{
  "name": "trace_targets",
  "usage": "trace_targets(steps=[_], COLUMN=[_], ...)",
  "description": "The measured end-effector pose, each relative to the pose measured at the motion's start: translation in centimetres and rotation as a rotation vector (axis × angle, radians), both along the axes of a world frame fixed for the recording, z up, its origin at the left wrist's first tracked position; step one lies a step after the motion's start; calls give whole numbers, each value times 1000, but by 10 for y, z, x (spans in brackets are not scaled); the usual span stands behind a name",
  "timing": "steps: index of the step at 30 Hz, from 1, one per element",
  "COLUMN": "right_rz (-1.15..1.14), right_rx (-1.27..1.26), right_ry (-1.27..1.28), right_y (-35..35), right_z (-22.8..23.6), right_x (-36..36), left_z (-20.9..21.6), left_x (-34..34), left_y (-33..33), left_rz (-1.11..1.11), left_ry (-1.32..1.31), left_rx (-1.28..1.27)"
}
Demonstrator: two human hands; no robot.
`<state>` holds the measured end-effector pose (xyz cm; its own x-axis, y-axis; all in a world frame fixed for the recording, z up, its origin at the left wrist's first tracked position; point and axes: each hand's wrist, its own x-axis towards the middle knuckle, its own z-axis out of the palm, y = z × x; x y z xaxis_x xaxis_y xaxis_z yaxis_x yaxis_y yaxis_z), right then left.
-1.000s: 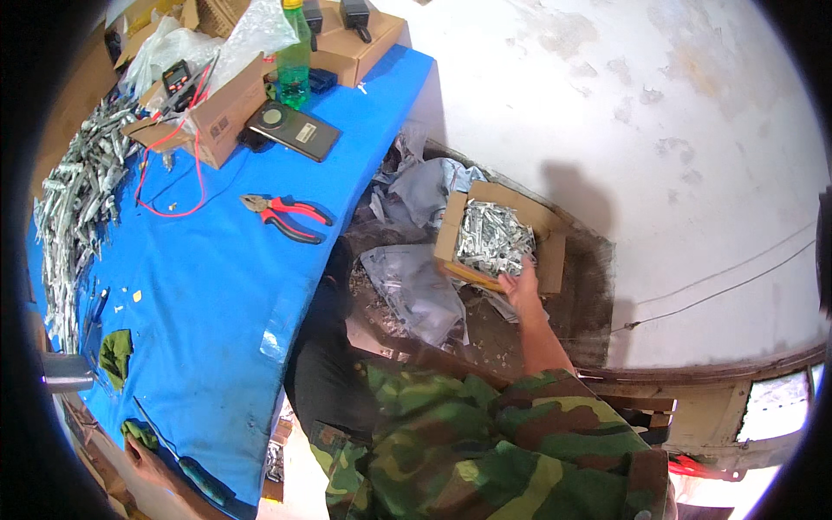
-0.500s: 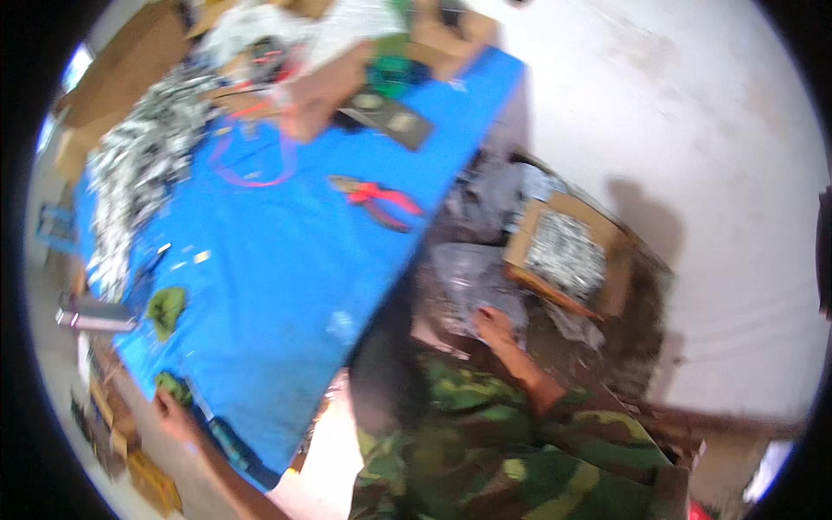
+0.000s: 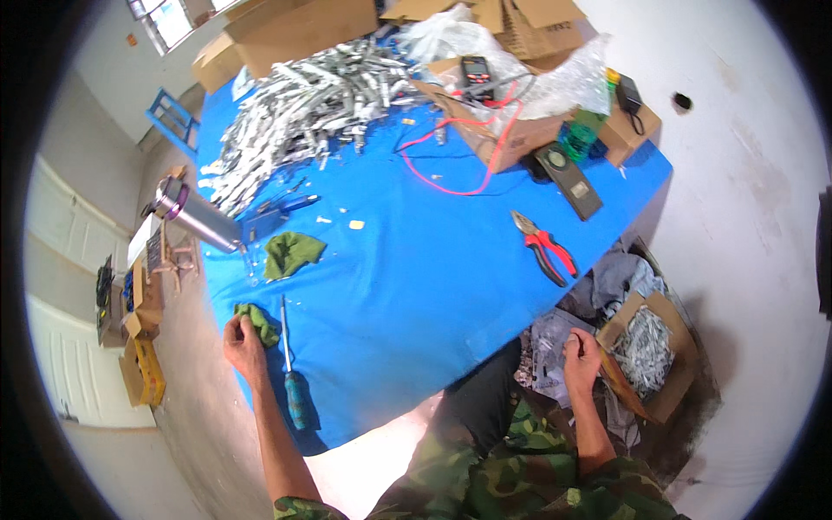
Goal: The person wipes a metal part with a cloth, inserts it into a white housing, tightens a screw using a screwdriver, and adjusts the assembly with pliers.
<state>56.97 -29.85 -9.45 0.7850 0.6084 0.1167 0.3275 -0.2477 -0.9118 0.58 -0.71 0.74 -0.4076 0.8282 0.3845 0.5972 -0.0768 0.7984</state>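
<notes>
Left hand (image 3: 245, 348) at lower L of frame, fingers bent up against a small green cloth (image 3: 262, 324) at the blue-covered table's (image 3: 407, 321) edge; can't tell if they're gripping it. Right hand (image 3: 581, 362), lower R, fingers curled in; can't tell how tightly, or w/ anything inside. It's just beside a cardboard box (image 3: 683, 351) full of silvery pcs (image 3: 643, 354). Screwdriver (image 3: 296, 400) lies R of the small cloth, 2nd green cloth (image 3: 293, 254) above, steel flask (image 3: 206, 220) mid-L. Red-handled pliers (image 3: 548, 250) lie right of ctr; big silvery heap (image 3: 316, 108) sits up top, left of ctr.
</notes>
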Motion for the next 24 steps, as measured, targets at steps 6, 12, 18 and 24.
trace_targets(steps=[6, 12, 18, 24], right_rz=[210, 473, 559, 488], right_rx=[188, 232, 214, 151], right_ry=[-173, -245, -218, -72], right_y=[70, 143, 179, 182], right_z=[107, 161, 149, 143], right_x=[-52, -107, -135, -133], left_z=[3, 1, 7, 13], left_x=[1, 7, 8, -3], left_y=[-1, 2, -5, -6], left_rz=[54, 69, 72, 36], left_ry=[-26, -78, -108, -100], left_rx=[-35, -37, -29, -138])
